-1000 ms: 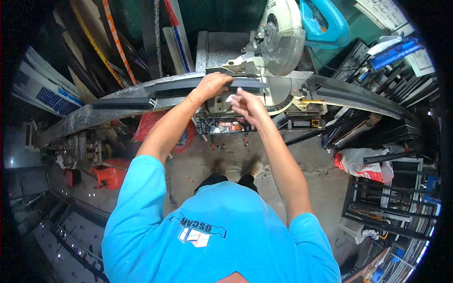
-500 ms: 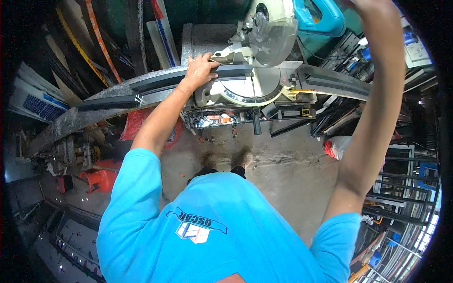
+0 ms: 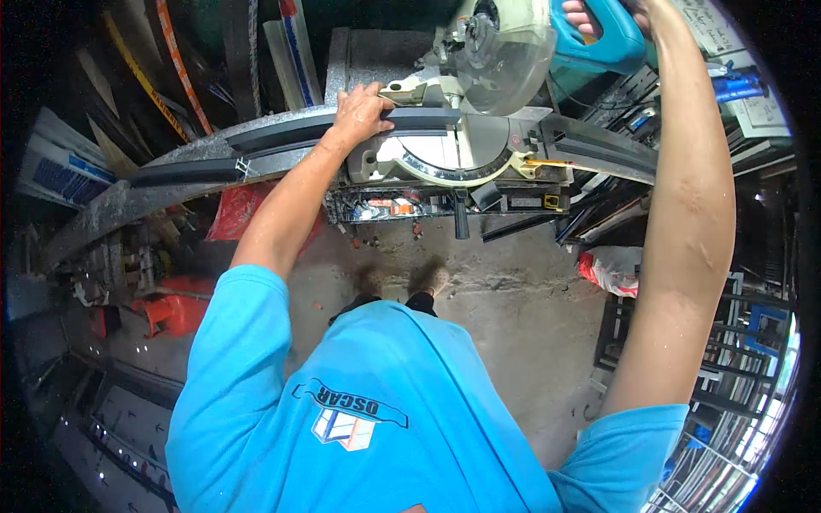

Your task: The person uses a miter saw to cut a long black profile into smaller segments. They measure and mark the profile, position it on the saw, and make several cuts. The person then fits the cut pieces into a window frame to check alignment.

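At the upper right, my right hand (image 3: 581,16) is wrapped around the teal handle (image 3: 617,44) of a miter saw. The saw head is raised, and its clear blade guard (image 3: 509,75) sits above the round turntable (image 3: 496,141). My left hand (image 3: 363,114) is closed over a long dark metal profile (image 3: 419,121), pressing it against the saw's fence. The profile reaches from the left support to the cutting slot, where its end lies near the slot.
Another dark profile (image 3: 184,172) lies on the long left support. A pencil (image 3: 547,162) rests at the saw base's right. Below are a tape measure (image 3: 552,202) and a lower shelf of small items. A red-and-white sack (image 3: 609,272) and metal frames stand at right.
My right hand, raised at the top edge before, now grips the saw handle. My left hand stays on the profile. The view has shifted slightly.
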